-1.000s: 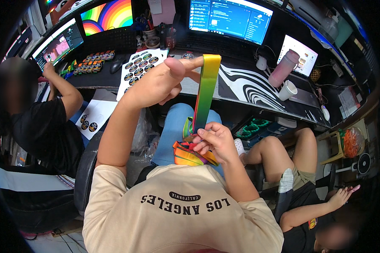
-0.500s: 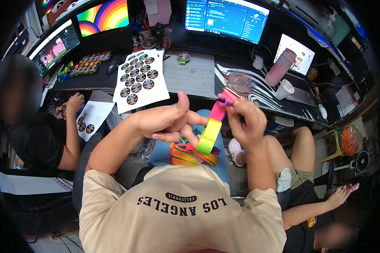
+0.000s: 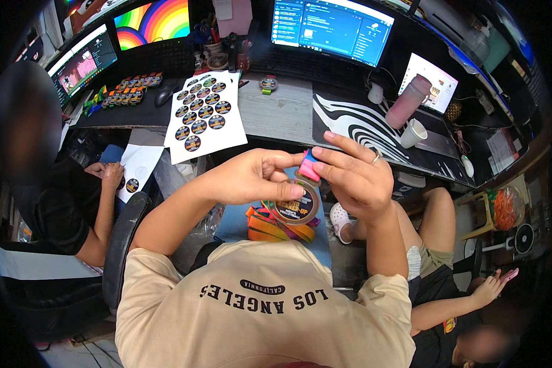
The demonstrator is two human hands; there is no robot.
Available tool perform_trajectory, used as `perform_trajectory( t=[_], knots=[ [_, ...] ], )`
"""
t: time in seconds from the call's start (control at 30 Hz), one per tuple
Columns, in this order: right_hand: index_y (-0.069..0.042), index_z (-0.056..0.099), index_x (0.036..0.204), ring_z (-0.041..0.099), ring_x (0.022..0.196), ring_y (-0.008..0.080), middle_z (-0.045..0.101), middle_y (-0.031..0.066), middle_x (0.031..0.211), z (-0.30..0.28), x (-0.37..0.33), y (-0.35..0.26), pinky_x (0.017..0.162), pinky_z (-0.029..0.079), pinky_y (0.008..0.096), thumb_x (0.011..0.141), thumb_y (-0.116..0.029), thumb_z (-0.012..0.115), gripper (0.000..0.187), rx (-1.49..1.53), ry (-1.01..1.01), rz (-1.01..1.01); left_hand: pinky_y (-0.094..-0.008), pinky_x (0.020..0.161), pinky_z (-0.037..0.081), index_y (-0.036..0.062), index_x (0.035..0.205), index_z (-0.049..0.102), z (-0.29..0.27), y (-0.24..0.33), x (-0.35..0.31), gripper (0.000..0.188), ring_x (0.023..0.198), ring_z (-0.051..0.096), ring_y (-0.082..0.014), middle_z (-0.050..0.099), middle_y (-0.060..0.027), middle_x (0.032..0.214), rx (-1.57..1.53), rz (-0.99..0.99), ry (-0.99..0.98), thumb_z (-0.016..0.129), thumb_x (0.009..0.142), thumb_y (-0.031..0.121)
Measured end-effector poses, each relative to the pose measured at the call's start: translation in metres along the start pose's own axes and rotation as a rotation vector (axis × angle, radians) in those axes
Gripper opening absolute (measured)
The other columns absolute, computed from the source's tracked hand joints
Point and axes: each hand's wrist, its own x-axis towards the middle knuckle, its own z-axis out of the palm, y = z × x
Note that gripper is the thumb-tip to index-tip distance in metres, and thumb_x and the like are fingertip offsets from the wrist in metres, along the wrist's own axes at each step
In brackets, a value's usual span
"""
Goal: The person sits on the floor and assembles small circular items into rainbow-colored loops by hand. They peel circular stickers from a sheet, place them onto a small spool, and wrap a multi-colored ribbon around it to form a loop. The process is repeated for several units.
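Above my lap, my left hand (image 3: 248, 176) grips a round medal (image 3: 293, 213) with a dark printed face and a metallic rim, thumb on its upper edge. My right hand (image 3: 357, 181) pinches the pink and blue ribbon (image 3: 308, 165) at the medal's top, its upper fingers stretched out and a ring on one of them. Part of the ribbon is hidden behind the fingers. Under the medal, a bundle of orange, green and purple ribbons (image 3: 265, 228) rests on my lap.
On the desk lie sheets of round stickers (image 3: 224, 132), a single medal (image 3: 267, 84), rows of medals (image 3: 126, 95), a pink tumbler (image 3: 409, 101) and a white cup (image 3: 414, 134). A co-worker's hands (image 3: 107, 173) are at left; another person holds a pink phone (image 3: 510, 275) at lower right.
The medal has swung down from the right hand to hang face-up between both hands. My left hand has left the yellow-green ribbon loop and taken hold of the medal.
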Motion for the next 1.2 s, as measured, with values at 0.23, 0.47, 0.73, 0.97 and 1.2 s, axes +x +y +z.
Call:
perform_trajectory(
  t=[0.23, 0.47, 0.73, 0.97, 1.2],
  knots=[
    [-0.004, 0.061, 0.114, 0.053, 0.065, 0.0057, 0.062, 0.0032, 0.082, 0.024, -0.012, -0.043, 0.059, 0.044, 0.0186, 0.076, -0.006, 0.077, 0.04, 0.572, 0.157, 0.783, -0.0212, 0.08, 0.05, -0.0009, 0.137, 0.045, -0.003, -0.003, 0.009, 0.048, 0.092, 0.061, -0.0054, 0.066, -0.0054, 0.108, 0.015, 0.096, 0.145, 0.061, 0.095, 0.013],
    [0.003, 0.054, 0.113, 0.056, 0.064, 0.0043, 0.062, 0.0058, 0.077, 0.027, -0.012, -0.038, 0.053, 0.043, 0.0172, 0.084, 0.004, 0.067, 0.032, 0.893, 0.231, 1.05, -0.0196, 0.079, 0.047, -0.0016, 0.141, 0.039, -0.008, -0.01, 0.007, 0.062, 0.092, 0.054, -0.0033, 0.058, -0.0018, 0.117, 0.057, 0.117, 0.042, 0.069, 0.087, 0.004],
    [0.001, 0.054, 0.115, 0.056, 0.064, 0.0041, 0.061, 0.005, 0.079, 0.033, -0.016, -0.022, 0.048, 0.042, 0.0166, 0.084, 0.0, 0.069, 0.035, 0.924, 0.174, 1.134, -0.0223, 0.084, 0.049, -0.004, 0.143, 0.033, -0.021, -0.018, 0.011, 0.064, 0.103, 0.058, -0.0089, 0.056, -0.0077, 0.126, 0.013, 0.108, -0.026, 0.065, 0.088, 0.001],
    [-0.001, 0.047, 0.121, 0.063, 0.079, 0.0112, 0.065, 0.0108, 0.092, 0.067, -0.04, 0.012, 0.067, 0.051, 0.0221, 0.083, 0.002, 0.069, 0.044, 1.128, 0.267, 1.279, -0.021, 0.085, 0.048, -0.0034, 0.143, 0.034, -0.059, -0.055, 0.036, 0.062, 0.103, 0.059, -0.0071, 0.058, -0.0074, 0.125, -0.097, 0.072, -0.007, 0.064, 0.088, -0.002],
    [-0.001, 0.046, 0.108, 0.066, 0.072, 0.0147, 0.068, 0.0139, 0.081, 0.111, -0.057, 0.067, 0.064, 0.051, 0.0238, 0.082, 0.005, 0.068, 0.035, 1.074, 0.284, 1.364, -0.014, 0.05, 0.042, 0.0039, 0.146, 0.033, -0.11, -0.078, 0.069, 0.06, 0.06, 0.053, 0.0012, 0.067, -0.0051, 0.106, -0.107, -0.181, 0.099, 0.061, 0.093, 0.011]
  ],
)
